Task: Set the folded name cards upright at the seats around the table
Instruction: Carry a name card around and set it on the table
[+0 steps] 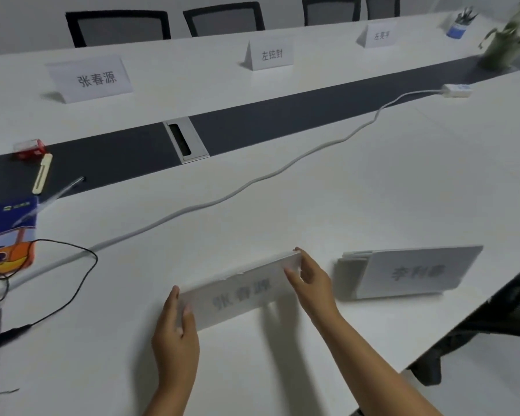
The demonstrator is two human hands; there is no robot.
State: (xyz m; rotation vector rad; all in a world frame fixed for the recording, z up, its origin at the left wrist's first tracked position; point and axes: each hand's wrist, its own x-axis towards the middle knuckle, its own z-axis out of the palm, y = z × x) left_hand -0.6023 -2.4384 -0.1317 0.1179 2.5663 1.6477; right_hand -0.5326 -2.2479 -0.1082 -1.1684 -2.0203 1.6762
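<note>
A white folded name card [240, 291] stands on the near side of the white table [373, 181], its printed face toward me. My left hand [176, 328] grips its left end and my right hand [309, 280] grips its right end. To the right lies a stack of more folded cards [409, 273], leaning low on the table. Across the table three name cards stand upright: one at far left [90, 78], one in the middle [270, 55], one at far right [379, 34].
A white power cable [252, 183] runs diagonally to a power strip [457, 90]. A black wire [72, 283], a blue booklet [9, 229], a pen [54, 193] and a red box [30, 148] lie at left. Black chairs [117, 28] line the far side; a plant [502, 46] and pen cup [461, 24] stand far right.
</note>
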